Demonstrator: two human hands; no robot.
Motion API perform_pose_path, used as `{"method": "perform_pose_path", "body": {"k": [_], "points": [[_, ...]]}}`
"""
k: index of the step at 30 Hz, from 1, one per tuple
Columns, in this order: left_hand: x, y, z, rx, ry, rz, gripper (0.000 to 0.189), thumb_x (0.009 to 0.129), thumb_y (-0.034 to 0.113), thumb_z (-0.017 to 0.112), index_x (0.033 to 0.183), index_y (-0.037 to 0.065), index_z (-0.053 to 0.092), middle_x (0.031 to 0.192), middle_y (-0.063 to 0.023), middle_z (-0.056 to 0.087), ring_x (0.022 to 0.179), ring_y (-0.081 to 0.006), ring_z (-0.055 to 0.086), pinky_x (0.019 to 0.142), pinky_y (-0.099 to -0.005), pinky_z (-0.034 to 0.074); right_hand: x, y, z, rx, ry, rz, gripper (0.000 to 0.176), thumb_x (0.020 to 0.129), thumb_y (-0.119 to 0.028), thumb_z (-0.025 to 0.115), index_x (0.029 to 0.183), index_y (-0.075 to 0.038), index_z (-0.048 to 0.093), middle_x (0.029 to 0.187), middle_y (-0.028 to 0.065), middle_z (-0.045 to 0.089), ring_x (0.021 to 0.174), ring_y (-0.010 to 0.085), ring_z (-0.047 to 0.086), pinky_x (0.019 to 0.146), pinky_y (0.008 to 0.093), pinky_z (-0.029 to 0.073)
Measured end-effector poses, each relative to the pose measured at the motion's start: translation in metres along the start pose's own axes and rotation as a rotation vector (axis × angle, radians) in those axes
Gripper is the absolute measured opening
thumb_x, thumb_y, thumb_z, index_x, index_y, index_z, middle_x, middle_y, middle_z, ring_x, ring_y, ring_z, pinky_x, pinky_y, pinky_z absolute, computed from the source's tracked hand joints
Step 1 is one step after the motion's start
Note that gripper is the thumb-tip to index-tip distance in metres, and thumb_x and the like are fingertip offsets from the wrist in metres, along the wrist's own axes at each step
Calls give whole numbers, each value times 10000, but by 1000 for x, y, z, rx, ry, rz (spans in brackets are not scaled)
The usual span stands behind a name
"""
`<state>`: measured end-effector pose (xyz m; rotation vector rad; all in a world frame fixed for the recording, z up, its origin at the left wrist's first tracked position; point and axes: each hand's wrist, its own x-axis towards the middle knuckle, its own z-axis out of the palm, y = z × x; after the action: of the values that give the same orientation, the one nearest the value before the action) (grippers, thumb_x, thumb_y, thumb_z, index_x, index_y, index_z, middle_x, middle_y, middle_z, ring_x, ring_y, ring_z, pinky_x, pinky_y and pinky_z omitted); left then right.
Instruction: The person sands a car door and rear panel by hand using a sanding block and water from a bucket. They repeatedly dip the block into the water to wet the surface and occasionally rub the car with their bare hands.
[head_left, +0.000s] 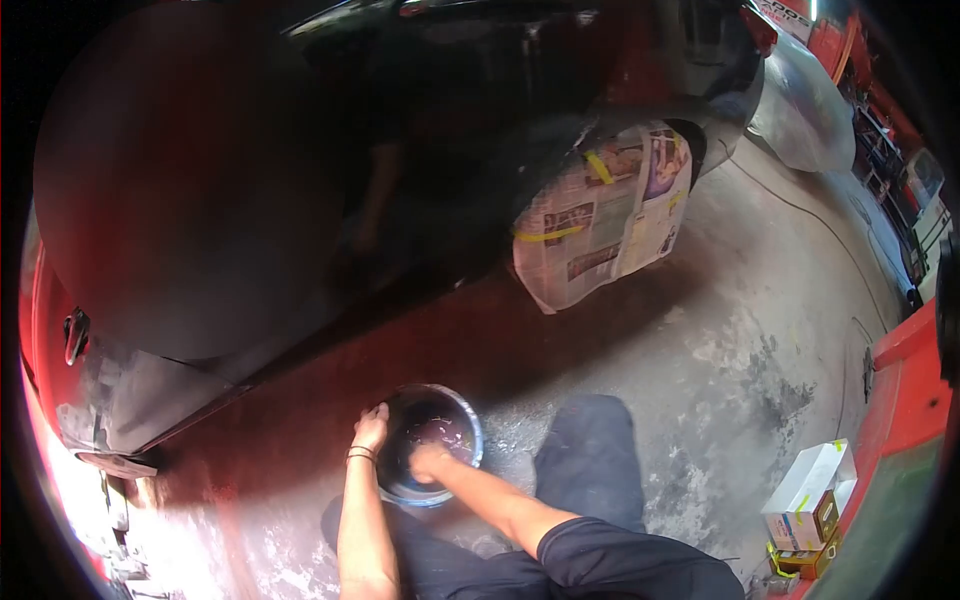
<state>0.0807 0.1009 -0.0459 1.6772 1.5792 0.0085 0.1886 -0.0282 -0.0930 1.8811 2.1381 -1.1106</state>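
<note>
A round bucket (478,432) with a pale rim stands on the floor between my legs, dark inside with bright glints as of liquid. My left hand (371,427) grips its left rim, fingers curled over the edge. Down inside the bucket reaches my right hand (430,462); its fingers are blurred and partly hidden, so whether it holds anything does not show. Just beyond the bucket is the dark, glossy side of a car (300,230). Its wheel is covered with newspaper (605,222) held by yellow tape.
The concrete floor (720,350) is stained and patchy. At the lower right, a white box (808,500) sits beside a red structure (905,380). A thin cable (815,212) runs along the floor at the right. Translucent sheeting (800,105) hangs at the car's far end.
</note>
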Motion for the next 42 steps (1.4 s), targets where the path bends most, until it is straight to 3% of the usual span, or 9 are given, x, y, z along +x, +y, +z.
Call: {"method": "perform_pose_path", "body": {"k": [3, 7, 15, 21, 24, 28, 34, 39, 42], "points": [[27, -32, 13, 61, 22, -63, 700, 1128, 594, 366, 1648, 161, 546, 1815, -105, 335, 1682, -419, 233, 1343, -653, 119, 6, -2, 5, 141, 414, -143, 277, 898, -287, 646, 971, -84, 819, 1163, 215, 744, 1036, 426, 733, 963, 602, 591], [1, -7, -7, -220, 63, -59, 751, 1149, 527, 478, 1581, -85, 530, 1668, -281, 512, 1611, -378, 419, 1320, -430, 305, 23, 4, -1, 723, 392, 78, 362, 991, -324, 565, 1091, -47, 777, 1156, 256, 750, 974, 486, 741, 997, 570, 585], [-33, 24, -15, 119, 67, -34, 720, 1130, 599, 378, 1597, 89, 580, 1691, -188, 512, 1566, -432, 454, 1298, -556, 318, 38, -2, 23, 159, 77, 135, 481, 1022, -416, 650, 1402, -145, 766, 1519, 256, 634, 1439, 444, 564, 1266, 565, 383], [30, -30, -33, -782, 155, 123, 691, 1143, 552, 524, 1275, -93, 733, 1219, -192, 792, 1158, -302, 709, 1052, -415, 530, 6, -4, -25, 353, 748, -234, 393, 1052, -336, 688, 1354, -104, 783, 1495, 267, 648, 1416, 447, 593, 1211, 519, 461], [104, -73, 18, -1143, 181, 173, 701, 1155, 568, 495, 1308, -76, 727, 1243, -248, 780, 1177, -362, 717, 1069, -484, 540, -6, 7, -61, 768, 535, -98, 413, 1060, -342, 678, 1369, -82, 765, 1376, 247, 738, 1305, 422, 695, 1134, 492, 535], [70, -39, 8, 153, 89, 312, 694, 1157, 577, 311, 1332, 74, 756, 1347, -296, 715, 1263, -519, 662, 1124, -566, 514, -7, 17, -54, 731, 543, 202, 461, 1066, -360, 670, 1406, -49, 681, 1237, 278, 778, 1200, 428, 754, 1061, 496, 573], [67, -27, -9, 90, -86, 367, 710, 1179, 534, 264, 1498, 13, 625, 1522, -321, 604, 1420, -513, 566, 1244, -571, 406, -7, 12, -45, 1554, 571, 444, 707, 1062, -326, 770, 1611, -41, 429, 1232, 213, 738, 873, 231, 800, 605, 323, 664], [97, -61, 17, 135, -126, 324, 800, 1171, 592, 198, 1549, -1, 577, 1571, -348, 550, 1481, -510, 515, 1270, -553, 385, -62, 14, -123, 1630, 854, 71, 799, 992, -50, 793, 1657, -39, 350, 1286, 172, 671, 920, 240, 757, 690, 335, 693], [105, -65, 22, 228, -241, 223, 809, 1169, 606, 202, 1534, -2, 592, 1547, -370, 560, 1465, -527, 523, 1249, -568, 400, -110, 3, -237, 1256, 1265, 151, 441, 978, -49, 767, 1414, -18, 706, 1071, 103, 788, 859, 146, 740, 794, 319, 619]]}}
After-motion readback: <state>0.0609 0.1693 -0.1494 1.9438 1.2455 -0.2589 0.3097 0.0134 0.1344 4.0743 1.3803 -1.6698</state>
